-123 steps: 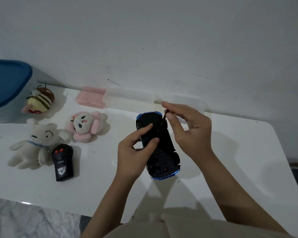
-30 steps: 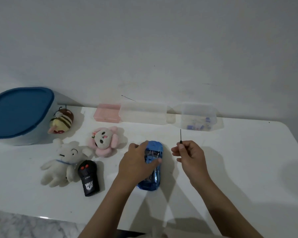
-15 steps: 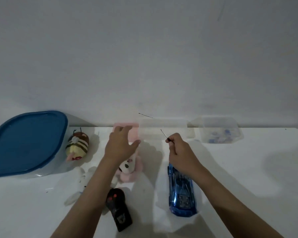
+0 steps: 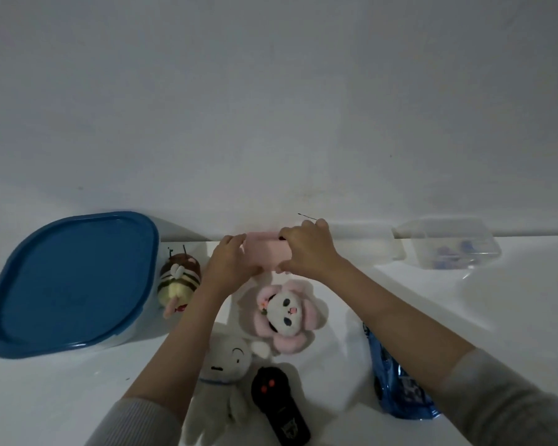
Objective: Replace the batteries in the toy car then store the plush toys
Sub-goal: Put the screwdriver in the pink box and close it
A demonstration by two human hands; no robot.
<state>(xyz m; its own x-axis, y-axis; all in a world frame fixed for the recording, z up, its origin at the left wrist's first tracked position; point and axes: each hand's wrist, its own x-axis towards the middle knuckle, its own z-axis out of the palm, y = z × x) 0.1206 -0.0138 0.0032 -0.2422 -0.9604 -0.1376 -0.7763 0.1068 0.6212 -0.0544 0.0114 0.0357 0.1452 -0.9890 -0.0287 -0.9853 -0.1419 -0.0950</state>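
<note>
A white table [image 4: 464, 317] against a wall holds a large blue-lidded container [image 4: 68, 281] at left. The blue toy car [image 4: 397, 387] lies near the front right, partly under the right forearm. Three plush toys sit centre-left: white rabbit [image 4: 229, 365], pink flower [image 4: 284, 317], striped bee [image 4: 178, 281]. Left hand [image 4: 232, 265] and right hand [image 4: 306, 249] both grasp a small pink box [image 4: 264, 252] at the back; the right also pinches a thin screwdriver [image 4: 306, 216].

The right forearm is covering much of the blue toy car [image 4: 397, 384], leaving only its near part showing. The left arm is hiding part of the white plush [image 4: 229, 365]. Both hands are masking the ends of the pink box [image 4: 266, 252]. The contents of the clear box [image 4: 448, 249] are looking too blurred to identify.
</note>
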